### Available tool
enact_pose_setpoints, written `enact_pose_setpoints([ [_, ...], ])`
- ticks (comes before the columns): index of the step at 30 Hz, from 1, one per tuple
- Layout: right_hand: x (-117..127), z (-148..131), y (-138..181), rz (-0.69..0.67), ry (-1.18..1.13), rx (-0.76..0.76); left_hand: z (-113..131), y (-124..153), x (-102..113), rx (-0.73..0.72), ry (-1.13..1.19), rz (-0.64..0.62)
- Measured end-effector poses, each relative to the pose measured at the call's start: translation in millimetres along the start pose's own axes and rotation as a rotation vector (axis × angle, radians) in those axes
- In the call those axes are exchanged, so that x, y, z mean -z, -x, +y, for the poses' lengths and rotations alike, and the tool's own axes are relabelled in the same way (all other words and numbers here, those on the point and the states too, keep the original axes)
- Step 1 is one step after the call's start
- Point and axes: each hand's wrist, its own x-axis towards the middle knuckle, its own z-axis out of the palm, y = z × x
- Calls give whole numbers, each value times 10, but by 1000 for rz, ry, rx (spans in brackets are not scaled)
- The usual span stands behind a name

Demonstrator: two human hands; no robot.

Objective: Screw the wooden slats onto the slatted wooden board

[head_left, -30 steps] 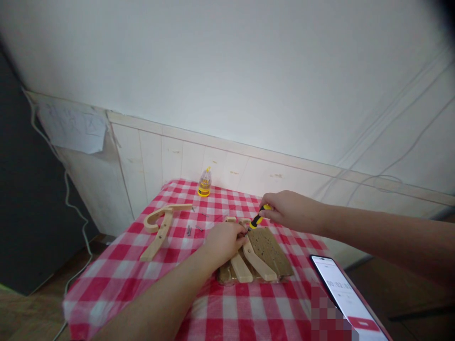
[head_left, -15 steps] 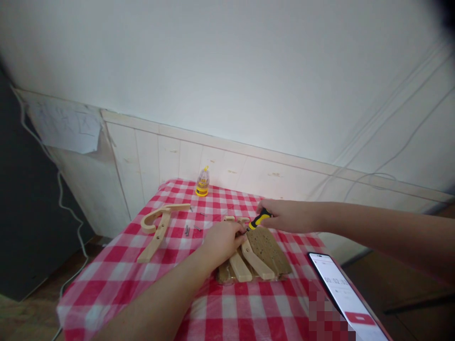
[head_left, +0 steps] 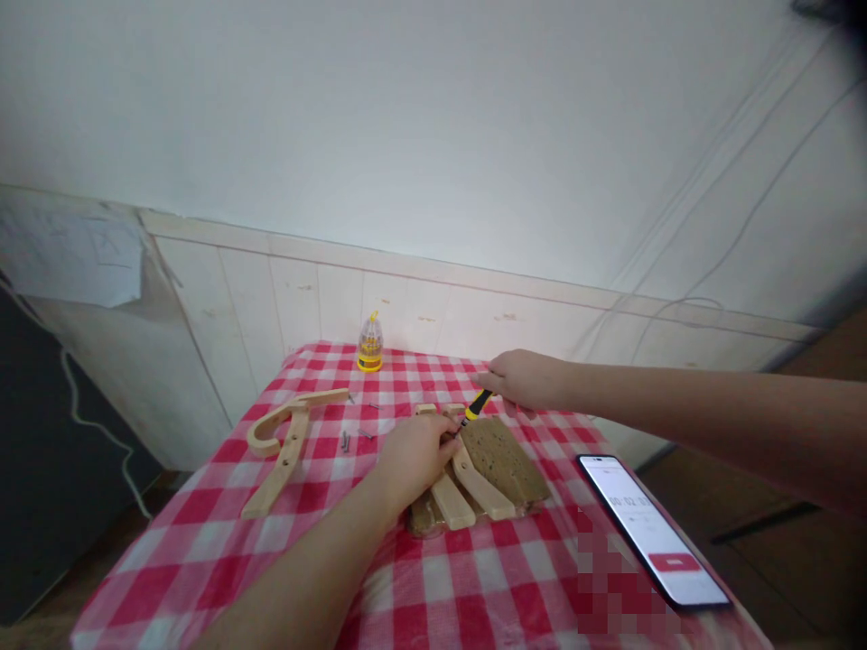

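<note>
With its fingers wrapped round the yellow-and-black handle, my right hand (head_left: pixel 525 379) holds a screwdriver (head_left: pixel 478 406) at a slant, tip down. My left hand (head_left: pixel 416 456) lies over two pale wooden hook pieces, thumb and forefinger pinched together at the screwdriver's tip. What the pinch holds is too small to make out. The nearer wooden piece (head_left: pixel 484 485) and the other wooden piece (head_left: pixel 452 504) lie side by side on a brown speckled board (head_left: pixel 508 456); my left hand partly hides both.
Left on the red-and-white checked tablecloth (head_left: pixel 223 560) lies an assembled wooden hook (head_left: pixel 288 456). Several screws (head_left: pixel 346 441) lie between it and my left hand. A clear, yellow-based bit container (head_left: pixel 370 348) stands at the back. A phone (head_left: pixel 650 528) showing a timer lies at right.
The view has shifted slightly. My right hand has moved up the screwdriver towards its handle end, and its fingers are more extended. My left hand stays at the tip.
</note>
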Motion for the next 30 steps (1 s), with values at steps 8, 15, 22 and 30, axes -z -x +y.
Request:
enact_pose_setpoints([
  [8, 4, -28, 2, 68, -4, 66, 9, -15, 13, 14, 42, -8],
  [15, 104, 17, -6, 54, 76, 239, 21, -14, 27, 16, 29, -11],
  [22, 63, -15, -162, 22, -117, -55, 10, -24, 9, 21, 40, -27],
  [30, 30, -33, -64, 193, -8, 210, 0, -21, -3, 20, 5, -19],
])
